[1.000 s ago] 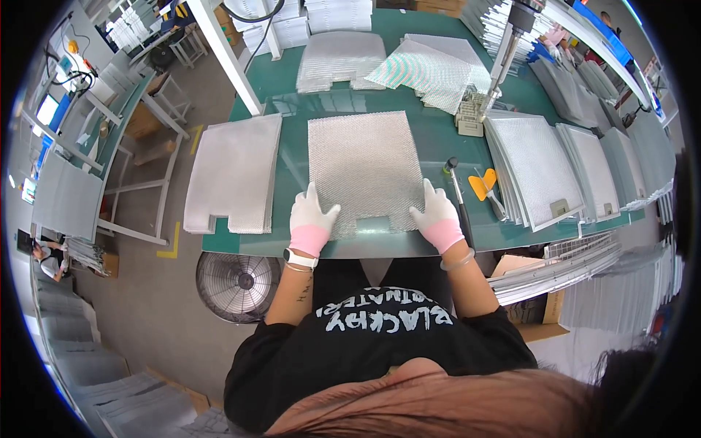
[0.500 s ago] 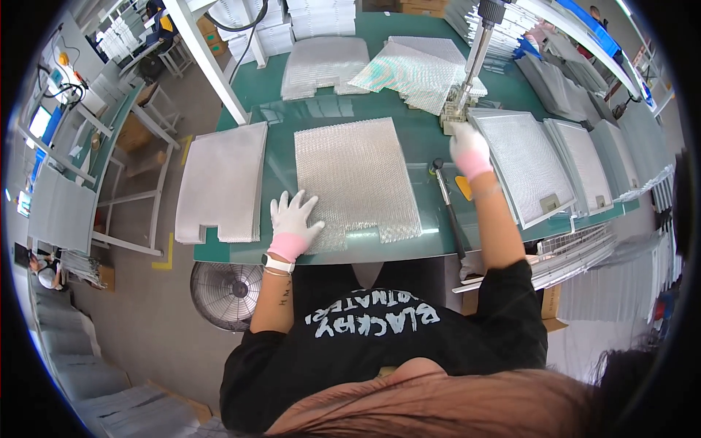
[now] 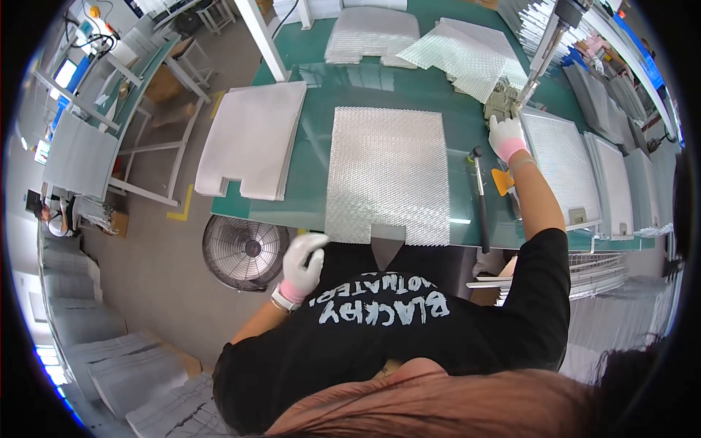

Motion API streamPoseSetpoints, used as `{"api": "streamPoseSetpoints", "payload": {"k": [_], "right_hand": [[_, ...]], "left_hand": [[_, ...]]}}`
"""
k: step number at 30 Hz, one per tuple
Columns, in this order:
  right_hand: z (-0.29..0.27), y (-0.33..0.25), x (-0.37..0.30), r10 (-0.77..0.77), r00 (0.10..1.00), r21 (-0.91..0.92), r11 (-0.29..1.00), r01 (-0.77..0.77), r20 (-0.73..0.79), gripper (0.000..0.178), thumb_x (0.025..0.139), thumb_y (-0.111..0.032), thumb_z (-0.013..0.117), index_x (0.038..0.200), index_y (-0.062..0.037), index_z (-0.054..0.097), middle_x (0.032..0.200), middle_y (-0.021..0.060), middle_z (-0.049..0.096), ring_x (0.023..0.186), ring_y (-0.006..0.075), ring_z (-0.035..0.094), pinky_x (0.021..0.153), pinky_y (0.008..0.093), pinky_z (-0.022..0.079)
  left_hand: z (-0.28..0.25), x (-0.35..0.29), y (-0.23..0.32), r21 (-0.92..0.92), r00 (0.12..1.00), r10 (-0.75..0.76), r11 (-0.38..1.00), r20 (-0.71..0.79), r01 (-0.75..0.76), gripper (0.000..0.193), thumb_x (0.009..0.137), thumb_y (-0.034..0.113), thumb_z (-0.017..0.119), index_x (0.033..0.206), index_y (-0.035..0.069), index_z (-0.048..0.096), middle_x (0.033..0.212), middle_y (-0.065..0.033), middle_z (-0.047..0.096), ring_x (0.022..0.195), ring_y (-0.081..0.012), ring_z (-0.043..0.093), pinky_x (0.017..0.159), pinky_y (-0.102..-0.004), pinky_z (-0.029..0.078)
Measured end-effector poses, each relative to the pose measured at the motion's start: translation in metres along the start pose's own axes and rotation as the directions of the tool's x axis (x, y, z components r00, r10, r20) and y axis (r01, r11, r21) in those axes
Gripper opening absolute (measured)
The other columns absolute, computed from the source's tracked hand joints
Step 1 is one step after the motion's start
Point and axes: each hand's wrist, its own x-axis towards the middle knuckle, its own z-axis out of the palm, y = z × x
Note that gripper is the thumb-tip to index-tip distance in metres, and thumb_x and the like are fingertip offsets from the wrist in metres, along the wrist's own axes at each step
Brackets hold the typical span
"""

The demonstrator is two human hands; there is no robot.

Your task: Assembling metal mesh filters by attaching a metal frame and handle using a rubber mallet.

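In a white glove with a pink cuff, my left hand [image 3: 302,264] hovers off the table's front edge, its fingers bent, thumb apart, nothing in it. Close by, a silvery mesh sheet [image 3: 388,175] with a notch in its near edge lies flat, partly overhanging the edge. My right hand [image 3: 506,139], gloved alike, reaches to a pile of small greyish pieces [image 3: 501,102]; its fingertips are apart and touch the pile. What the pieces are is too small to tell. A black-handled hammer [image 3: 480,197] and an orange-yellow tool [image 3: 502,181] lie nearer me.
Notched pale sheets [image 3: 252,139] are stacked on the left of the green table [image 3: 314,160]. Framed mesh panels [image 3: 562,168] lean along the right. A hanging power screwdriver [image 3: 544,58] is above the small pieces. A fan [image 3: 248,252] stands on the floor.
My left hand has lifted off the mesh sheet and drawn back past the table edge. My right hand stays at the small pieces. The whole view has shifted, and the sheet sits straighter.
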Motion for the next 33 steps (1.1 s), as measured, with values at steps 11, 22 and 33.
{"api": "streamPoseSetpoints", "payload": {"k": [11, 22, 33], "right_hand": [[-0.011, 0.005, -0.041, 0.093, 0.990, 0.157, 0.982, -0.109, 0.105, 0.075, 0.086, -0.004, 0.052, 0.150, -0.0100, 0.014, 0.097, 0.0175, 0.068, 0.090, 0.0311, 0.068, 0.074, 0.0432, 0.054], [-0.108, -0.146, -0.248, -0.090, 0.944, 0.938, -0.175, 0.299, -0.318, 0.021, 0.076, -0.007, 0.072, 0.096, -0.0020, 0.068, 0.080, 0.0033, 0.063, 0.076, 0.0133, 0.060, 0.069, 0.0269, 0.048], [-0.023, -0.273, -0.255, -0.243, 0.944, 0.678, -0.657, -0.331, 0.224, 0.027, 0.089, -0.010, 0.063, 0.110, 0.0040, 0.052, 0.075, 0.0024, 0.060, 0.058, 0.0086, 0.054, 0.053, 0.0208, 0.044]], "left_hand": [[0.053, -0.034, -0.058, -0.717, 0.509, -0.664, -0.058, 0.547, 0.695, 0.064, 0.097, 0.054, 0.038, 0.131, 0.000, 0.036, 0.109, -0.0219, 0.056, 0.089, -0.0295, 0.061, 0.086, -0.0437, 0.050], [0.047, -0.014, -0.038, -0.432, 0.460, -0.316, 0.158, 0.830, 0.888, 0.058, 0.098, 0.046, 0.046, 0.129, -0.004, 0.044, 0.124, -0.0212, 0.054, 0.107, -0.0287, 0.059, 0.094, -0.0393, 0.049], [0.096, -0.020, -0.027, -0.681, 0.653, -0.530, 0.180, 0.540, 0.710, 0.029, 0.102, 0.019, 0.045, 0.120, -0.001, 0.054, 0.107, -0.0138, 0.063, 0.092, -0.0186, 0.064, 0.086, -0.0300, 0.050]]}}
